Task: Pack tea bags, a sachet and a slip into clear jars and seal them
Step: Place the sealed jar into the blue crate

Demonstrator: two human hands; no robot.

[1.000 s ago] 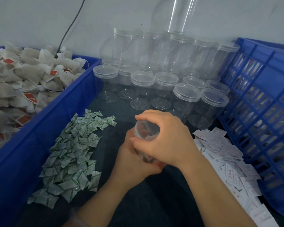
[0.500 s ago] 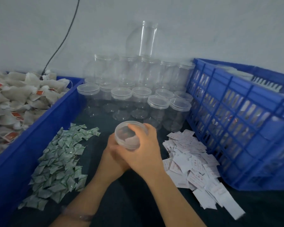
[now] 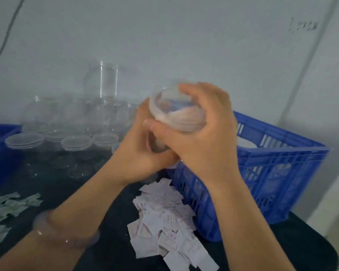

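Held jar (image 3: 175,114) now higher, nearer crate (image 3: 272,165)

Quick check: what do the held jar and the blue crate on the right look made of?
Jar: likely clear plastic, glossy; its contents show through the ridged top. Crate: moulded blue plastic, judging by its slotted lattice walls; blur leaves the finish open.

Blue crate (image 3: 272,173) walls off right, empty jars (image 3: 76,142) crowd rear, bare tabletop (image 3: 67,186) lane between sachets (image 3: 12,202) and slips (image 3: 164,218).
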